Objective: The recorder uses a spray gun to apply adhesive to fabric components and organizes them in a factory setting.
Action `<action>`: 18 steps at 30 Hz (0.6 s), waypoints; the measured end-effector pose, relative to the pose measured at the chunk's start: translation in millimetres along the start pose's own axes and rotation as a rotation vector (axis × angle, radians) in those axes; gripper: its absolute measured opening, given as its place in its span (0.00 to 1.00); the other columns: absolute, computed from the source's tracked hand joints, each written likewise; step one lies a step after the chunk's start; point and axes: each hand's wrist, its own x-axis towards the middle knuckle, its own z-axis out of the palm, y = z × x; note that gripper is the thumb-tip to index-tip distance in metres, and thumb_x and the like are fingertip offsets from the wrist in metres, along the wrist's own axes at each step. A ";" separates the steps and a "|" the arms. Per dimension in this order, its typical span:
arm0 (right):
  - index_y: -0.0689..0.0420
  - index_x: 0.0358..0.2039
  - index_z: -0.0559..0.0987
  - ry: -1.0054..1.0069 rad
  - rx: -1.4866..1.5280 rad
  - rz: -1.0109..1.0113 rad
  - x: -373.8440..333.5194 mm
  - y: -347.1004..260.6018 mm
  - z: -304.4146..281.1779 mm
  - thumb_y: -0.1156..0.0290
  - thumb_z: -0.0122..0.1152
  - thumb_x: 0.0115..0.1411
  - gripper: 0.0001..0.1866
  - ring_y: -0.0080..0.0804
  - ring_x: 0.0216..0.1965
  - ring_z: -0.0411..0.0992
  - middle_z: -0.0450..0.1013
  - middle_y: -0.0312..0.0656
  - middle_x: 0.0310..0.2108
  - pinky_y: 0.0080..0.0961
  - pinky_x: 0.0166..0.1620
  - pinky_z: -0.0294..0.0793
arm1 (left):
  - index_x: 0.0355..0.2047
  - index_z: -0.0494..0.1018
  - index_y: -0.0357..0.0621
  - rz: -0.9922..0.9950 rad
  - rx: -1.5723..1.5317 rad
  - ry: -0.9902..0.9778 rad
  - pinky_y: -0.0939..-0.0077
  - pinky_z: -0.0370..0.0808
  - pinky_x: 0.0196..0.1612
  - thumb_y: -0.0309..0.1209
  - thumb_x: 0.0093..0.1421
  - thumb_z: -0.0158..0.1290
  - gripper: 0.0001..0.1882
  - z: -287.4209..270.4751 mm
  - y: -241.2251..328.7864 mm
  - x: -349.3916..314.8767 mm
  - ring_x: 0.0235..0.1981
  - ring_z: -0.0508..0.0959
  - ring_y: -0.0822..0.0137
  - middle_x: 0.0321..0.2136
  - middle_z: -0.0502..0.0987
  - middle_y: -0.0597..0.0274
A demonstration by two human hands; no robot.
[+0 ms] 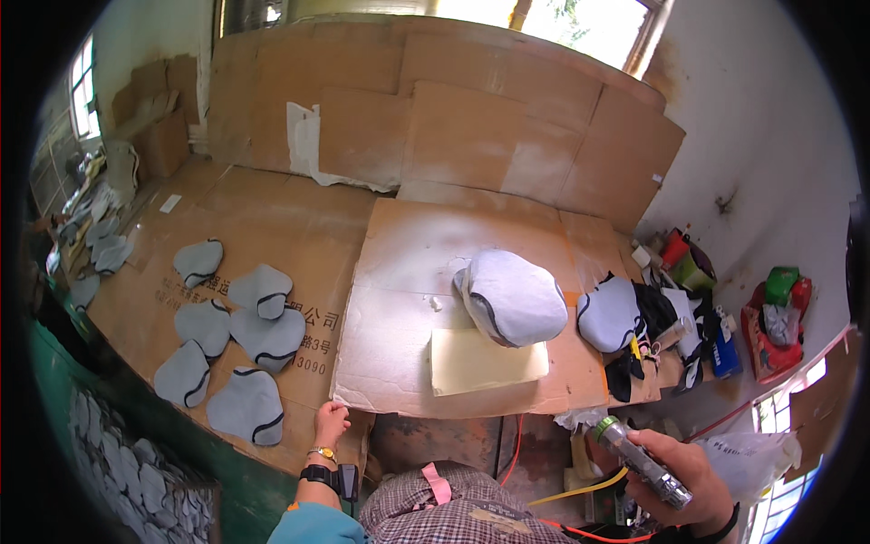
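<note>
My left hand (332, 424) is closed, its fingers pinching the near left corner of a cardboard sheet (390, 354) on the table. In my right hand (684, 480), held off the table's near edge, is a silver cylindrical tool with a green ring (642, 461); its exact kind is unclear. A thick stack of rounded grey fabric pieces with black edging (518, 297) rests on the cardboard sheet, partly over a pale yellow block (488, 364). To the left, several similar loose grey pieces (246, 405) lie spread on printed cardboard (308, 254), some overlapping.
Cardboard panels (471, 127) stand upright behind the table. More grey and black pieces (609, 313) crowd the right side, near a red bag (775, 335). A yellow hose (580, 490) and red hoses run below. Grey pieces fill a pile (127, 471) at lower left.
</note>
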 end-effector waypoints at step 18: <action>0.62 0.48 0.69 -0.047 0.037 0.097 14.0 58.4 -76.6 0.78 0.59 0.47 0.24 0.17 0.29 0.70 0.74 0.39 0.32 0.17 0.34 0.69 | 0.35 0.71 0.39 -0.048 -0.045 0.192 0.82 0.68 0.16 0.26 0.49 0.49 0.11 -34.7 -22.3 -27.7 0.15 0.72 0.73 0.23 0.74 0.62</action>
